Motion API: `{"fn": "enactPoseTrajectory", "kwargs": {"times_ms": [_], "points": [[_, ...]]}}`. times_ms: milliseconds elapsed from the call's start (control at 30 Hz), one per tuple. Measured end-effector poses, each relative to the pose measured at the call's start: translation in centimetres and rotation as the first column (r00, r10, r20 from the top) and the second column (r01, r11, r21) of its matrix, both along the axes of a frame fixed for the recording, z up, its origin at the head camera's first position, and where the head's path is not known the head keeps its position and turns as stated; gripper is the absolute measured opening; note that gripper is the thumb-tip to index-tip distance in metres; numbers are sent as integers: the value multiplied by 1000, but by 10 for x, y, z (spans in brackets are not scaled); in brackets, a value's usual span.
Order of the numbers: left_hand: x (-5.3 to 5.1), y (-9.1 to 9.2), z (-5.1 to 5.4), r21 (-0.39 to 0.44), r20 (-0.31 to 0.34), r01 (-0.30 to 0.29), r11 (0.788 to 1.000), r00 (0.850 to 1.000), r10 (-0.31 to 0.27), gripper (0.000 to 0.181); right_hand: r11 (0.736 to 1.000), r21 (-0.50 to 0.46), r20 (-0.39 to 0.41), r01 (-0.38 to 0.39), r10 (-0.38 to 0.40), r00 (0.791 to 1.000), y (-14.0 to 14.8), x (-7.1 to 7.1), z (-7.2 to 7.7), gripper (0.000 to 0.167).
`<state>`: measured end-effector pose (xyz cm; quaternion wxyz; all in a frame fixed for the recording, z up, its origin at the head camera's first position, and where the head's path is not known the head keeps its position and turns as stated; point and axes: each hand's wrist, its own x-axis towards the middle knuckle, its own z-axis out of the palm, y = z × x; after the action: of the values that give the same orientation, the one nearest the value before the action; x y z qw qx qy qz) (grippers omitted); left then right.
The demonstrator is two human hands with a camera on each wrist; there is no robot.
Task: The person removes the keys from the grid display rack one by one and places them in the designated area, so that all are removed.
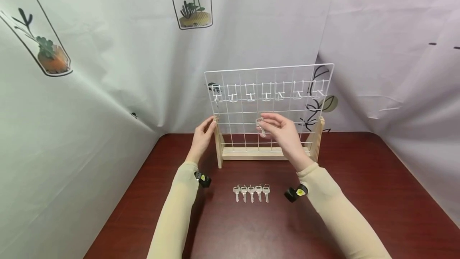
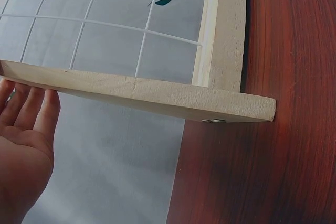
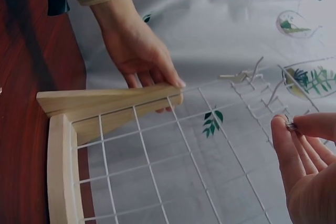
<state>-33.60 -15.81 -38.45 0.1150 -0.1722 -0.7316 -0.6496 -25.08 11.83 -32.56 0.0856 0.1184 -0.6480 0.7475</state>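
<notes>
Left hand (image 2: 26,150) touching wooden post (image 2: 142,94), wire grid (image 2: 145,31), reddish table (image 2: 252,171)

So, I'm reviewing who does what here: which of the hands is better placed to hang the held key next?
The right, most likely: the right hand pinches the key near the hooks. The left hand grips the wooden post, perhaps steadying it, so seems less free.

Grid panel (image 1: 244,112): smooth wire, white finish. Stand (image 1: 266,155): pale, matt wood, slightly rough along the left leg (image 2: 136,95); shiny metal fastener heads (image 2: 219,120). Near keys (image 1: 251,190): bright, silver-coloured metal. Table (image 1: 233,227): smooth, red-brown wood grain, low gloss. Far backdrop (image 1: 266,35): creased, cloth-like sheet. Sleeves (image 1: 176,207): matt cloth.
</notes>
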Motion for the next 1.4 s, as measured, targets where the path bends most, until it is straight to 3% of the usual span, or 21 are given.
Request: {"fn": "enactPoseTrajectory", "kwargs": {"times_ms": [233, 533, 733, 833, 1133, 1400], "points": [[1, 1, 2, 0, -3, -1, 1000, 1000, 1, 41, 998, 52, 5, 41, -41, 999, 10, 4, -11, 38], [1, 1, 1, 13, -2, 12, 1000, 1000, -12, 41, 998, 11, 4, 65, -65, 998, 17, 9, -24, 33], [-17, -1, -17, 14, 2, -9, 1000, 1000, 9, 42, 998, -18, 17, 56, -56, 998, 23, 14, -31, 28], [-24, -2, -23, 17, 4, -16, 1000, 1000, 16, 44, 997, 15, 29, 79, -79, 996, 26, 18, -34, 29], [-23, -2, -26, 14, -41, -22, 1000, 999, 23, 43, 966, 190, 37, 172, -182, 983, 35, 27, -47, 33], [-25, -2, -26, 13, -38, -22, 1000, 999, 22, 42, 958, 187, 47, 217, -229, 972, 41, 31, -59, 29]]}}
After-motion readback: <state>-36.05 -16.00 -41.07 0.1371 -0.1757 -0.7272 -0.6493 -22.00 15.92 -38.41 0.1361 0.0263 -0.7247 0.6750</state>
